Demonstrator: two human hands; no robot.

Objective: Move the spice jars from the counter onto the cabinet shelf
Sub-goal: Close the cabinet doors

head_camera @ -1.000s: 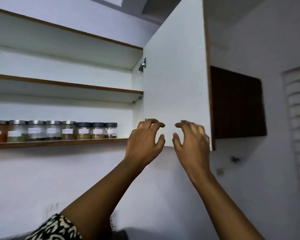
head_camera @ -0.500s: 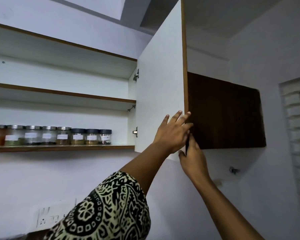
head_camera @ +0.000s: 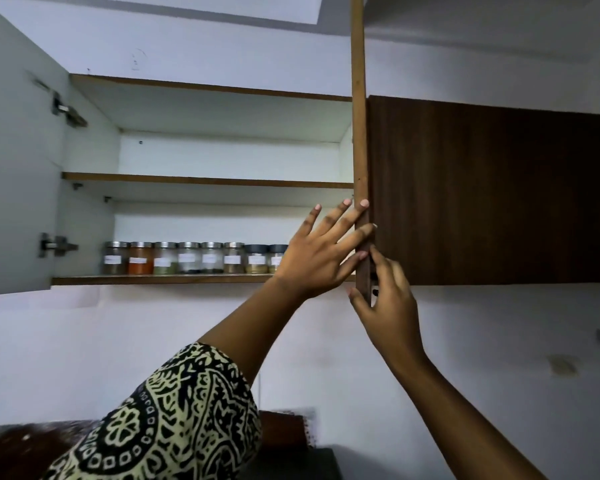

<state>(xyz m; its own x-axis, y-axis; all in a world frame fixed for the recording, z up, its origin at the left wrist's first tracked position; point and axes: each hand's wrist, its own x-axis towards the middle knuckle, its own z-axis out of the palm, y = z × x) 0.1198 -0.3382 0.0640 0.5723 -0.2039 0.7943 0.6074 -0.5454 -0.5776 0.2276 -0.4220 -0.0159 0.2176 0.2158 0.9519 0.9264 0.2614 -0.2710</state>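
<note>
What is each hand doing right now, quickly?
Left hand: open, straight fingers pressing the edge of the brown wooden cabinet door.
Right hand: closed, pinching that door's lower edge.

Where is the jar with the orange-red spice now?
In the head view, the orange-red spice jar stands on the bottom shelf, left of centre, second from the left in its row, between a brownish jar and a greenish jar.

We cannot read the tiny labels (head_camera: 137, 260) on the spice jars (head_camera: 187, 258). Our left hand (head_camera: 312, 263) hides the end of the row. The door edge (head_camera: 359, 133) hides part of our right hand (head_camera: 394, 306).
</note>
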